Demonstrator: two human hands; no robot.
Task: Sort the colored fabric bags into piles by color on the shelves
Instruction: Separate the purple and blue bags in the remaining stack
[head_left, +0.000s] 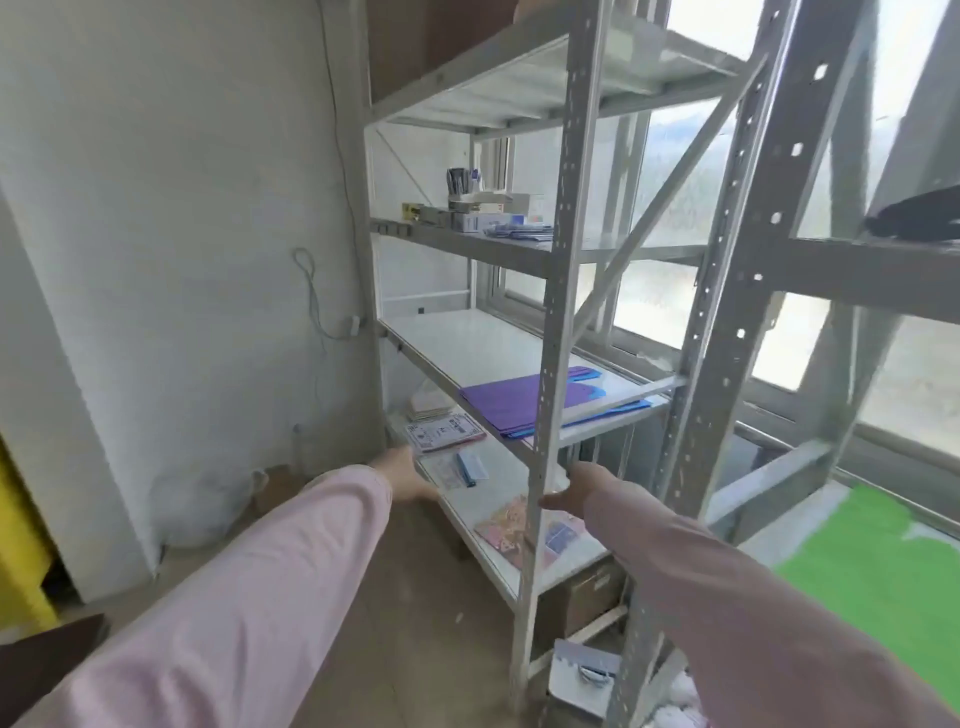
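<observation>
A flat pile of purple fabric bags (511, 402) lies on the middle shelf (457, 338) of the grey metal rack, with blue bags (618, 408) showing under and behind it. Both my arms in pink sleeves reach toward the lower shelf (467, 512). My left hand (408, 475) is at that shelf's front left edge, fingers straight, holding nothing. My right hand (574, 488) hovers just right of the rack's front post (545, 415), fingers relaxed and empty. A green fabric sheet (878, 571) lies at the lower right.
Printed papers (441, 434), a blue pen (465, 467) and pink patterned packets (506, 530) lie on the lower shelf. Boxes and small items (483, 210) fill the upper shelf. A cardboard box (587, 592) stands beneath. A second rack's post (727, 322) rises close on the right.
</observation>
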